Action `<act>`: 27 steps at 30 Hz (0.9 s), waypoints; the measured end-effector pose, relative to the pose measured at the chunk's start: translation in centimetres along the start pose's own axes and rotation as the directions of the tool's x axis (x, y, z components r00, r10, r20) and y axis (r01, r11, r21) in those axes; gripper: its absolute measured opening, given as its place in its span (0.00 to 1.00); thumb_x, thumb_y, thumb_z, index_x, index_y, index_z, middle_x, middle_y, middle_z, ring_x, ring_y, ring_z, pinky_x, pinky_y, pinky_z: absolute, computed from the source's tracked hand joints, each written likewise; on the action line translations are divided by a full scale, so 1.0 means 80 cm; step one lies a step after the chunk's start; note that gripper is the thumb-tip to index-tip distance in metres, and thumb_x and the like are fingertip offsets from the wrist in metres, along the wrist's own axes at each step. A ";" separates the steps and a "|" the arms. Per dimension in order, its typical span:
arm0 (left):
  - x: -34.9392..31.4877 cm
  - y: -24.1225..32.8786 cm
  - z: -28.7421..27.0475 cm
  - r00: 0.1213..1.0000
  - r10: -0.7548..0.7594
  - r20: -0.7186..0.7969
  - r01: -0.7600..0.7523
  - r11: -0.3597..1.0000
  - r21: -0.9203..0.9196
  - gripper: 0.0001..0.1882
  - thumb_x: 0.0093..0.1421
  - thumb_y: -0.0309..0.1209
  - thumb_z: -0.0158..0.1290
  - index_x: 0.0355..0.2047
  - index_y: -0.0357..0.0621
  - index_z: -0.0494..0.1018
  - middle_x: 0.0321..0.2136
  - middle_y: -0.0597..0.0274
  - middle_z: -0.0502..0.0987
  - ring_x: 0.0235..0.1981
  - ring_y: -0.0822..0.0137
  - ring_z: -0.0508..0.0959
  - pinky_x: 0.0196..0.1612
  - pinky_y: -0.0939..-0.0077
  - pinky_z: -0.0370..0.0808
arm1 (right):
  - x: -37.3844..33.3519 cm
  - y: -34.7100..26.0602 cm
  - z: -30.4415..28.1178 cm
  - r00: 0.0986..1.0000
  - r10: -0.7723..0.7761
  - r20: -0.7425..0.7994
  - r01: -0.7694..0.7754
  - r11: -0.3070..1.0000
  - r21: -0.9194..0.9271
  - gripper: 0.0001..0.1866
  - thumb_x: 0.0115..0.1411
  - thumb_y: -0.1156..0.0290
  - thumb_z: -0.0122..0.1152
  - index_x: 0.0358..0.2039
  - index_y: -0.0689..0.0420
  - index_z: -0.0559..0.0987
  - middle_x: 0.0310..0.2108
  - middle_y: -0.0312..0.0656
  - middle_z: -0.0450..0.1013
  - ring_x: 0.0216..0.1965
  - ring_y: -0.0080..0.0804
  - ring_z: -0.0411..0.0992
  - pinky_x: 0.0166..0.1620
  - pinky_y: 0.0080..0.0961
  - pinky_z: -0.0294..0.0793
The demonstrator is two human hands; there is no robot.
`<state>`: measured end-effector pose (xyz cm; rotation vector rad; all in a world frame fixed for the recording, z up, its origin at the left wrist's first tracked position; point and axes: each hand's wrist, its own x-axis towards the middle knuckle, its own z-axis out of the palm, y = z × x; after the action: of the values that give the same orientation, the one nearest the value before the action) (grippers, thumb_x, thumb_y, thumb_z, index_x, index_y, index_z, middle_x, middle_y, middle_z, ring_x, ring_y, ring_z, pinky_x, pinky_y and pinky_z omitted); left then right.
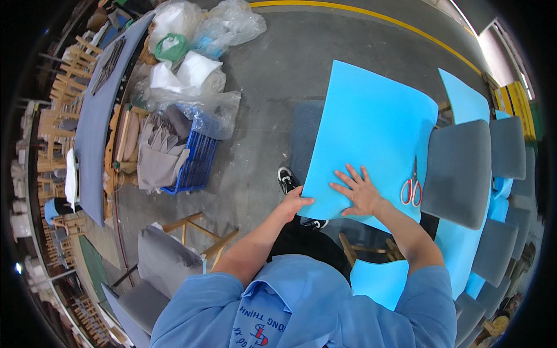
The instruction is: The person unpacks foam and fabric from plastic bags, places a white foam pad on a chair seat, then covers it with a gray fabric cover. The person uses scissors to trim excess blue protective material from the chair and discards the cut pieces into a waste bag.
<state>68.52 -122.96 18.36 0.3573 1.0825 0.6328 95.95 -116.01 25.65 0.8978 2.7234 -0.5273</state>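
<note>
A large light-blue foam sheet [377, 116] lies spread in front of me over a seat whose grey edge shows on its left. My left hand [294, 204] pinches the near left corner of that sheet, thumb on top. Flat on the sheet rests my right hand [358, 192], its fingers spread, holding nothing. To the right of it, a pair of scissors [412, 188] with red and white handles lies on the sheet, blades pointing away from me.
Grey padded chair backs [457, 174] line the right side, with more blue sheets among them. At left stand a grey chair [165, 255], a blue crate [197, 156] of grey fabric pieces, clear plastic bags [232, 23] and a long table [98, 127]. My shoe [286, 180] shows beside the sheet.
</note>
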 end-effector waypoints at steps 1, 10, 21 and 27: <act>-0.001 -0.001 -0.001 1.000 0.001 -0.025 0.000 1.000 0.025 0.35 0.57 0.27 0.67 0.63 0.39 0.66 0.55 0.54 0.76 0.56 0.58 0.76 0.61 0.61 0.73 | 0.004 -0.002 0.001 1.000 0.003 0.012 -0.003 1.000 -0.028 0.57 0.45 0.35 0.72 0.74 0.35 0.58 0.77 0.39 0.46 0.78 0.55 0.36 0.71 0.73 0.39; -0.008 0.000 0.000 0.967 0.172 -0.190 -0.099 0.934 0.343 0.40 0.54 0.32 0.69 0.66 0.44 0.64 0.53 0.51 0.76 0.54 0.56 0.77 0.58 0.59 0.73 | 0.038 -0.012 -0.008 0.993 -0.057 0.102 0.059 0.998 -0.018 0.51 0.45 0.44 0.77 0.69 0.40 0.67 0.74 0.37 0.53 0.77 0.55 0.36 0.71 0.74 0.38; -0.013 -0.031 0.084 0.836 0.540 0.103 -0.142 0.030 0.989 0.48 0.54 0.48 0.67 0.69 0.42 0.61 0.71 0.49 0.58 0.73 0.43 0.55 0.71 0.35 0.50 | 0.035 -0.019 0.007 0.996 -0.021 0.089 0.026 0.998 -0.052 0.43 0.49 0.47 0.76 0.64 0.46 0.71 0.71 0.36 0.58 0.76 0.55 0.41 0.71 0.74 0.39; 0.010 -0.067 0.052 0.777 0.607 0.167 -0.225 0.020 0.974 0.31 0.62 0.36 0.59 0.63 0.41 0.68 0.64 0.54 0.70 0.67 0.47 0.67 0.70 0.41 0.56 | 0.041 -0.039 0.014 0.997 -0.033 0.064 0.043 0.985 -0.165 0.36 0.54 0.48 0.72 0.61 0.46 0.74 0.68 0.37 0.62 0.75 0.52 0.46 0.71 0.73 0.40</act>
<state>74.09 -126.47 16.60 1.9386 1.6262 0.3971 91.60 -117.07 24.37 0.7763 2.6859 -0.3227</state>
